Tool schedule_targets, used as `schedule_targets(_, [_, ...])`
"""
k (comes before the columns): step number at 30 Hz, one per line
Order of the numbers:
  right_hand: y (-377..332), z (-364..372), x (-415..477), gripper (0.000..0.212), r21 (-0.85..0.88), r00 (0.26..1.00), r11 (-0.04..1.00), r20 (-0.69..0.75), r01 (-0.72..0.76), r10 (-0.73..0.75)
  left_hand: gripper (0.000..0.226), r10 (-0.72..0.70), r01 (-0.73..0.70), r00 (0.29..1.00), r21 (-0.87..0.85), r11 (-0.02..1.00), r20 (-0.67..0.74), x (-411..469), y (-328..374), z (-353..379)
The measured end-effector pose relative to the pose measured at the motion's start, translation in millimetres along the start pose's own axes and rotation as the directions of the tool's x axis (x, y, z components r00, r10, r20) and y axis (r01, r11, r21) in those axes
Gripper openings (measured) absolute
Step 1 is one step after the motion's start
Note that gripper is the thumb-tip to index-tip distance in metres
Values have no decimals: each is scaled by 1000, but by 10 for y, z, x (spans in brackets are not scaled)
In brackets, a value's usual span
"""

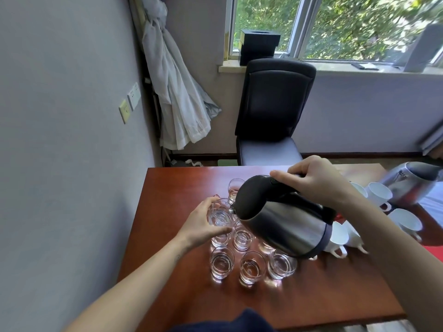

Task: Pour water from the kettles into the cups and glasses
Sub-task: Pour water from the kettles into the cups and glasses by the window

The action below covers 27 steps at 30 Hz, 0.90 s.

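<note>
The right hand [311, 178] wraps tight round the black handle of the shiny steel kettle [285, 224]. The kettle is tipped, with its spout at 9 o'clock. The left hand [203, 224], arm reaching forward, curls its fingers round a small clear glass [219, 213] right at the spout, over the red-brown wooden worktop [182, 183].

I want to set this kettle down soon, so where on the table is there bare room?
Bare wood lies between the front row of glasses and the near edge of the table, and along the far edge behind the glasses. Crowded: the glasses at centre, and the white cups and second kettle on the right.
</note>
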State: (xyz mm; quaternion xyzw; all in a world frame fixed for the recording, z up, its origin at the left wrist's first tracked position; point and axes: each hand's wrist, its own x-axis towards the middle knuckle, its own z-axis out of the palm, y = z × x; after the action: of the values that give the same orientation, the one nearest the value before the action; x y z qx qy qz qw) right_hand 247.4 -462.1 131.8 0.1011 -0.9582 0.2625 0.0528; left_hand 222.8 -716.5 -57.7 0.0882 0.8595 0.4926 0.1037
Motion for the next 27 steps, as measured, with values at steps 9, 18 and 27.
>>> schedule_targets(9, [-72, -71, 83, 60, -49, 999, 999, 41, 16, -14, 95, 14, -14, 1000, 9, 1000, 13, 16, 29, 3])
schedule_targets(18, [-103, -109, 212, 62, -152, 994, 986, 97, 62, -47, 98, 24, -25, 999, 20, 999, 32, 25, 67, 13])
schedule_targets(27, [-97, -114, 266, 68, -161, 992, 984, 117, 75, -56, 92, 9, -9, 999, 11, 1000, 42, 17, 63, 6])
